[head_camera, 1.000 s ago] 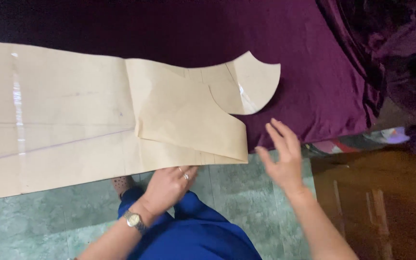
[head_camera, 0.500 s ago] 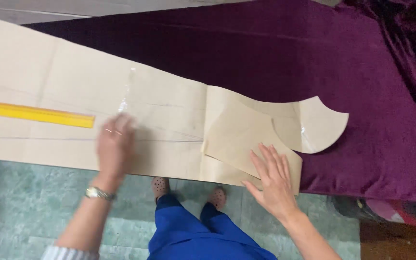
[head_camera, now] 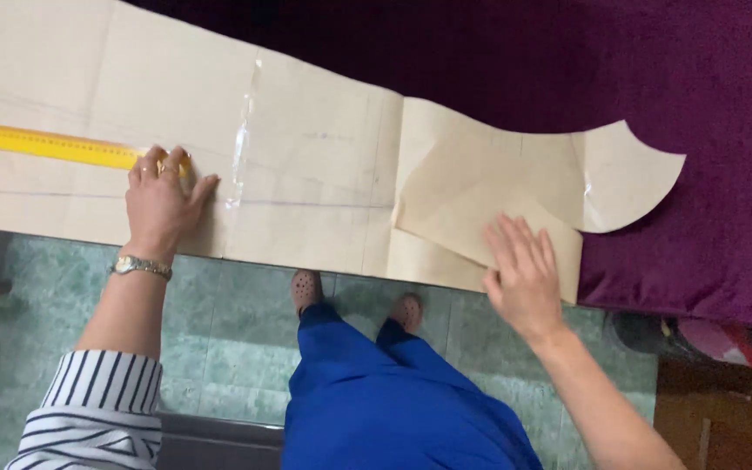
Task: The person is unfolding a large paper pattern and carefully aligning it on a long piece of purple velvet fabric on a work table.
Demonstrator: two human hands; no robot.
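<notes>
Left hand (head_camera: 160, 202) covers yellow ruler's (head_camera: 45, 144) end on paper pattern (head_camera: 306, 183).

**Both hands flat on a paper pattern over purple cloth**

A long tan paper pattern (head_camera: 306, 165) lies across purple velvet fabric (head_camera: 654, 61), its right end cut in curves and folded over. The left hand (head_camera: 163, 204), with a wristwatch (head_camera: 139, 265) and a striped sleeve (head_camera: 97, 409) behind it, presses flat on the paper, fingertips touching the end of a yellow ruler (head_camera: 45, 144). The right hand (head_camera: 524, 278) lies open on the folded flap near the table edge. Below are blue trousers (head_camera: 393, 400) and green floor (head_camera: 237, 339).
</notes>
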